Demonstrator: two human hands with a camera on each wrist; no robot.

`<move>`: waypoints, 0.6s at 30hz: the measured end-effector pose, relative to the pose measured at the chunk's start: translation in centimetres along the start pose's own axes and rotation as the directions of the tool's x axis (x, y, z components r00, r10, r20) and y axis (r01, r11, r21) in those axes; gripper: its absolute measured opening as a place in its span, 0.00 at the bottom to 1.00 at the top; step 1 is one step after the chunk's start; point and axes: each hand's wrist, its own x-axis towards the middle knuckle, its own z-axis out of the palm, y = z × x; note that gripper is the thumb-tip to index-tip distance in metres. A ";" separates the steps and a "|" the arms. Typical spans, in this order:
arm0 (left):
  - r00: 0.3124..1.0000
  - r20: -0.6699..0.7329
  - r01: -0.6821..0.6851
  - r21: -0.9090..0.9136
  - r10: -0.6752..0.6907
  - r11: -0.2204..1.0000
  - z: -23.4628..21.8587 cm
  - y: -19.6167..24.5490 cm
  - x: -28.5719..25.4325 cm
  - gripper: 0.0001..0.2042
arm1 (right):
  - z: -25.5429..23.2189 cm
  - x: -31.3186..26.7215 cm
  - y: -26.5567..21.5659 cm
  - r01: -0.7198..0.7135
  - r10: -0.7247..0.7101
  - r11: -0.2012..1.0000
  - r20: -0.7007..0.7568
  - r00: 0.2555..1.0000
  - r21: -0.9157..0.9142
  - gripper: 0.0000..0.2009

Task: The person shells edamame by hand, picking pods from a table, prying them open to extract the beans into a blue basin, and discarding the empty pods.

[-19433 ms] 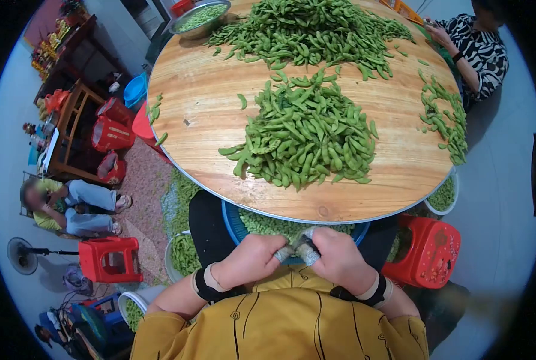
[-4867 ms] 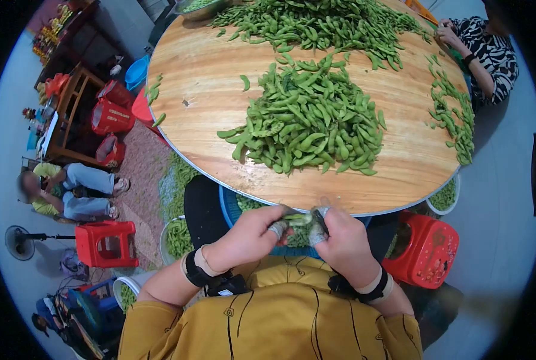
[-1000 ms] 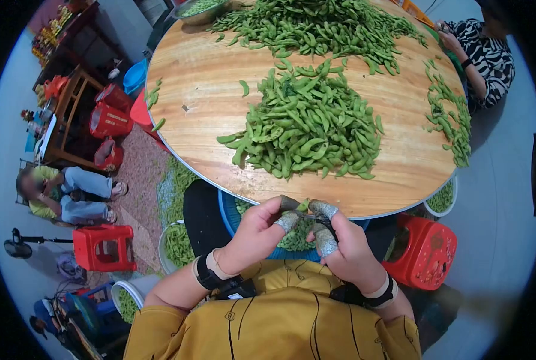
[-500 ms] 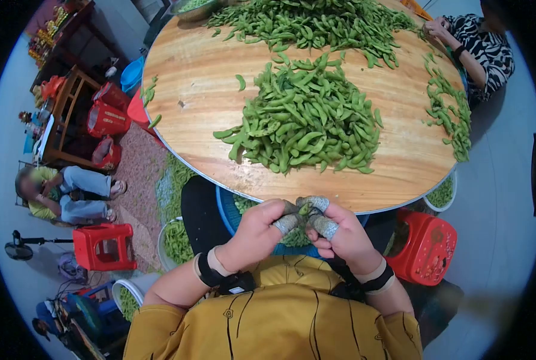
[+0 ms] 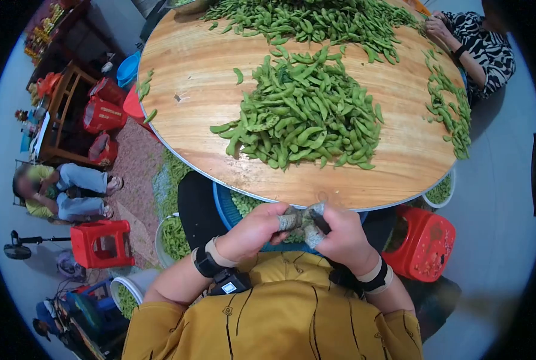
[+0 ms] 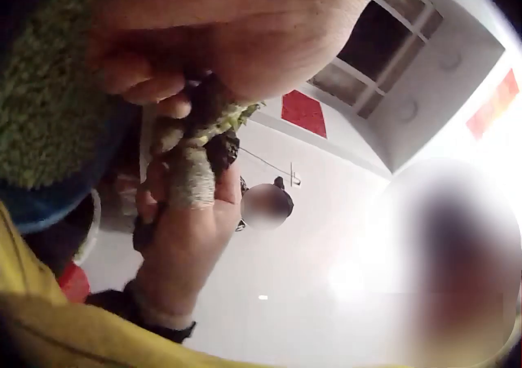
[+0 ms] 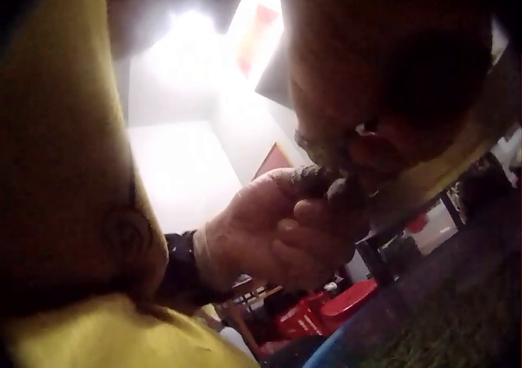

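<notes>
Head view shows our left hand and right hand meeting at centre-bottom of the frame, just below the near rim of the round wooden table. Fingers of both hands are curled, their wrapped tips pinching one pod between them; in the left wrist view the same green pod pokes out between the closed fingers. The right wrist view is too dark for us to make out the pod.

Directly under our hands sits a blue basin, partly tucked beneath the table edge, holding green beans. Lower left of it, a white bucket on the floor holds green pods, and another white tub lower still holds more. At the right edge of the table a pale bowl with green contents peeks out beside a red stool.

On the table, a big heap of pods lies in the middle of the frame, well back from the near rim, with bare wood between heap and edge. A second heap fills the top of the frame, near another person's hand at upper right.
</notes>
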 end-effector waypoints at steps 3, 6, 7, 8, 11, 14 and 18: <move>0.952 0.049 -0.240 0.733 0.303 0.637 -0.6 -0.5 -0.6 0.07 | 0.7 -0.4 0.7 0.348 -0.348 0.877 0.059 0.935 -0.332 0.13; 0.875 0.166 -0.235 0.967 0.455 0.099 -0.8 -0.2 -3.9 0.06 | 0.7 -0.7 0.2 0.381 -0.352 0.861 0.147 0.924 -0.336 0.13; 0.897 0.078 -0.129 0.988 0.436 0.088 -1.3 -0.1 -4.9 0.06 | 0.5 -0.3 0.1 0.371 -0.356 0.885 0.106 0.929 -0.280 0.12; 0.910 -0.013 -0.020 0.997 0.415 0.075 -1.9 -0.1 -6.0 0.06 | 0.0 0.2 -0.1 0.375 -0.359 0.883 0.108 0.927 -0.281 0.12; 0.848 -0.247 0.306 0.951 0.468 -0.052 -3.9 -0.5 -9.2 0.06 | -2.1 2.5 -1.4 0.226 -0.343 0.912 -0.333 0.878 -0.343 0.10; 0.819 -0.301 0.476 0.832 0.489 -0.285 -5.9 -0.8 -12.1 0.08 | -3.7 4.8 -1.4 -0.029 -0.142 0.962 -0.586 0.798 -0.273 0.08; 0.846 -0.192 0.296 0.945 0.497 -0.139 -4.3 1.2 -11.0 0.07 | -3.6 5.3 0.3 0.057 -0.302 0.885 -0.476 0.826 -0.463 0.08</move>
